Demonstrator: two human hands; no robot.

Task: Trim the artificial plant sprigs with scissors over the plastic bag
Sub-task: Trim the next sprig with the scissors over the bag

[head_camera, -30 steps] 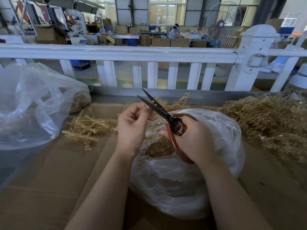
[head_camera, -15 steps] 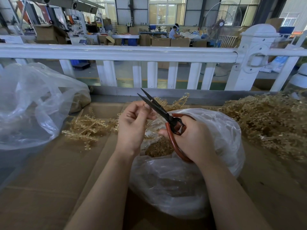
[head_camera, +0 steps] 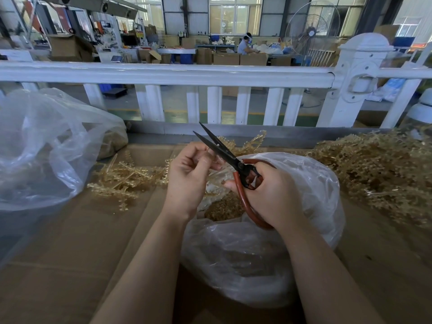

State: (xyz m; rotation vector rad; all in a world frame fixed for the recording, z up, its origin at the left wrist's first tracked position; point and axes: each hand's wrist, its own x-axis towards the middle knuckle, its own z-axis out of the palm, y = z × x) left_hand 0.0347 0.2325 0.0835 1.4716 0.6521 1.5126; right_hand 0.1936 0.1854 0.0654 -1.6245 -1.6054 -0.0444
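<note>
The scissors [head_camera: 230,157] in my right grip [head_camera: 271,195] had dull black metal blades and smooth, reddish-brown coated handles. The plastic bag [head_camera: 311,183] was thin, crinkled, glossy film. The sprigs [head_camera: 124,178] looked like matt tan plastic, knobbly. The tabletop [head_camera: 70,253] was matt brown cardboard.

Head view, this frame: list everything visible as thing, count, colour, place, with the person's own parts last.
scissors: one, black blades apart, red-brown handles, over the bag
plastic bag: one, clear, centre, tan trimmings inside
second plastic bag: one, clear, far left
trimmed sprigs: small pile, pale gold, left of the hands
untrimmed sprigs: large heap, pale gold, right
cardboard: brown sheet covering the worktop
railing: one, white, behind the worktop
fan: one, standing, background right
distant worker: one, seated among boxes
left hand: fingers pinching something small beside the blades; what it is cannot be told
right hand: gripping the scissor handles
</note>
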